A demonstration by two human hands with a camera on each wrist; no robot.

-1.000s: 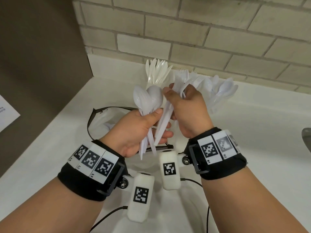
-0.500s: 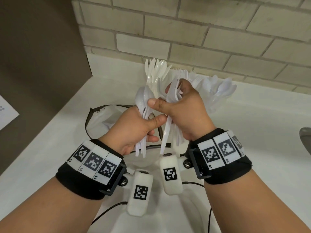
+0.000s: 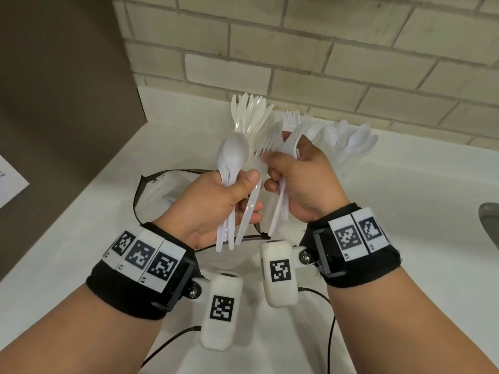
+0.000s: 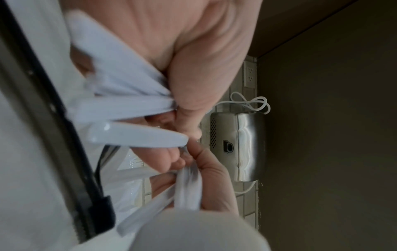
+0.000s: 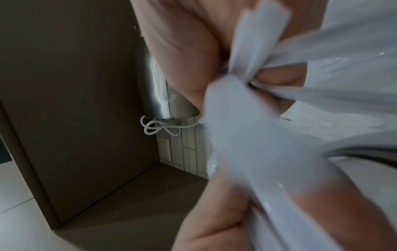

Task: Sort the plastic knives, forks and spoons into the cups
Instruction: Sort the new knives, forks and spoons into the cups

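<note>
1. Two hands are up over the white bench (image 3: 67, 238). The left hand (image 3: 213, 206) grips a bunch of spoons (image 3: 233, 155), maybe three or four; they overlap, so the count is hard.
2. The right hand (image 3: 305, 184) grips a bunch of forks (image 3: 290, 141), and its thumb and finger pinch one fork (image 3: 259, 157) beside the spoons.
3. Three bunches stand at the wall: knives (image 3: 251, 112), more forks (image 3: 290, 118), more spoons (image 3: 356, 139). The cups are hidden.
4. Only the head view shows a clear bag (image 3: 162, 190) on the bench.
5. Only the wrist views show a shiny metal box (image 4: 236, 146) with a white cord (image 4: 251, 103).
</note>
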